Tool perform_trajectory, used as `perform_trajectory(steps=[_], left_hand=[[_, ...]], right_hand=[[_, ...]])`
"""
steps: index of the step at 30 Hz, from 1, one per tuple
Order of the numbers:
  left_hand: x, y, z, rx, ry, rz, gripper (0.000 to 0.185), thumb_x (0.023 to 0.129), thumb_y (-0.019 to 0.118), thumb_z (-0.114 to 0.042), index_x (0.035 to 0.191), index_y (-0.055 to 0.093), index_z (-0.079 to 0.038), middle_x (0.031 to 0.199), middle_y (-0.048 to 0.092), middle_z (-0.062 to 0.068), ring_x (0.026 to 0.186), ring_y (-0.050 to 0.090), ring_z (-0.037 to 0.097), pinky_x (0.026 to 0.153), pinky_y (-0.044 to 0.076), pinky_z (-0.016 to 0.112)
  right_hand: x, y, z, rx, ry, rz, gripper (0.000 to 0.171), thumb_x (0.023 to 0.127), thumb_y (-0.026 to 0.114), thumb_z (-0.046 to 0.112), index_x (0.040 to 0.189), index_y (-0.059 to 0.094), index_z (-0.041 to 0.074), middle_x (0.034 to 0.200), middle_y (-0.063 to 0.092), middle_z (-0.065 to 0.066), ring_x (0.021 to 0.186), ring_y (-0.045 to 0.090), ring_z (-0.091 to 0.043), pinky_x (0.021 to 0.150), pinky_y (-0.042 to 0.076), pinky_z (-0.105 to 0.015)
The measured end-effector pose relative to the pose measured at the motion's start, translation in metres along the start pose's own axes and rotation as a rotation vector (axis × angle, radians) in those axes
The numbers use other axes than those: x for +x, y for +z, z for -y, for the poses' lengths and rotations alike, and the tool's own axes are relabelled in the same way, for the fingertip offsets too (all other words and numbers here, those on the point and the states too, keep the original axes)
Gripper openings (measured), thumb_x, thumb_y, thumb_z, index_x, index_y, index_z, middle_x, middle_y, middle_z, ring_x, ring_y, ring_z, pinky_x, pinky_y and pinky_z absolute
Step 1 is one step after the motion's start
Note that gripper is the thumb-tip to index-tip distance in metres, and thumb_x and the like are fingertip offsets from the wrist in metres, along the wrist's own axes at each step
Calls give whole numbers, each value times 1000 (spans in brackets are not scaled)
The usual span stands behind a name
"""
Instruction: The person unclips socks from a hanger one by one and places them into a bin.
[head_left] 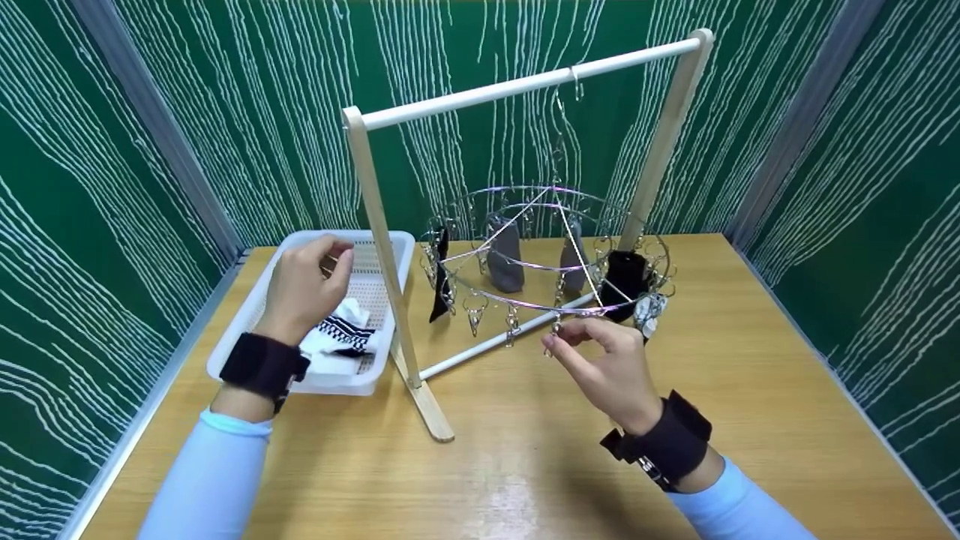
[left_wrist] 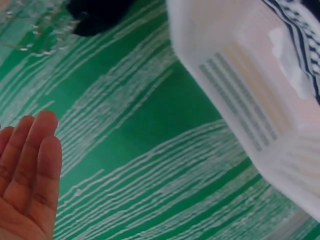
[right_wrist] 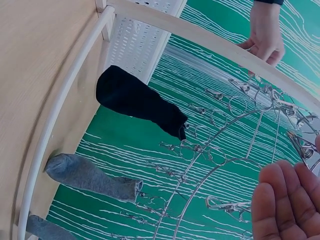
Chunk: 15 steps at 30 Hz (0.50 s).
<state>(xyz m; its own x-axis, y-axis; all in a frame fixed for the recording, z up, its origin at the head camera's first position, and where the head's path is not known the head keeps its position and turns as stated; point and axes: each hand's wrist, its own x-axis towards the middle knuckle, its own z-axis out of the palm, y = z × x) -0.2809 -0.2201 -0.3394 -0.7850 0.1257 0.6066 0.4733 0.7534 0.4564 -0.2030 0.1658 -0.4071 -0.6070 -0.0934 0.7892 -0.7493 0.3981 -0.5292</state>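
Note:
My right hand (head_left: 611,367) pinches a metal clip (head_left: 556,328) at the near edge of a round wire sock hanger (head_left: 517,305). Loosely bent and holding nothing, my left hand (head_left: 304,281) is above a white plastic basket (head_left: 341,387). Inside that basket lies a black-and-white patterned cloth item (head_left: 349,330), partly bunched up. Clipped round the hanger are a black sock (right_wrist: 135,97), a grey sock (head_left: 505,255), another grey sock (head_left: 573,259) partly behind the wires, a black fabric piece (head_left: 626,277) and a light patterned piece (head_left: 649,311).
The hanger hangs by a chain from the white top bar (head_left: 480,94) of a wooden stand. One stand leg (head_left: 382,247) rises between the basket and the hanger. A lower bar (head_left: 487,346) crosses near the wooden tabletop (head_left: 495,465). Green, white-streaked panels surround the table.

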Motion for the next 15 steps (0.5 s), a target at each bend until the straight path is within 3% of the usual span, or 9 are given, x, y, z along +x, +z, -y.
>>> perform_trajectory(steps=[5,10,15], left_hand=[[-9,-1,-15,-60,19,-30,18,103,68,-7,113,75,6,96,79,19,83,76,30,74,60,27],[-16,-3,-29,-96,66,-54,16,101,70,-7,109,75,5,96,80,17,83,76,28,74,59,22],[-23,-2,-42,-154,202,-195,12,96,71,-5,102,74,6,87,78,15,73,72,25,70,56,19]], right_hand=[[-2,-1,0,-4,8,-6,15,82,87,-8,85,78,3,79,79,-5,73,69,-6,76,55,-11],[-1,-2,-1,-5,9,-5,15,83,87,-8,86,78,3,79,79,-5,73,69,-6,76,54,-10],[-2,-2,-1,-10,11,-6,15,83,87,-8,86,78,2,78,79,-4,72,70,-7,75,55,-11]])
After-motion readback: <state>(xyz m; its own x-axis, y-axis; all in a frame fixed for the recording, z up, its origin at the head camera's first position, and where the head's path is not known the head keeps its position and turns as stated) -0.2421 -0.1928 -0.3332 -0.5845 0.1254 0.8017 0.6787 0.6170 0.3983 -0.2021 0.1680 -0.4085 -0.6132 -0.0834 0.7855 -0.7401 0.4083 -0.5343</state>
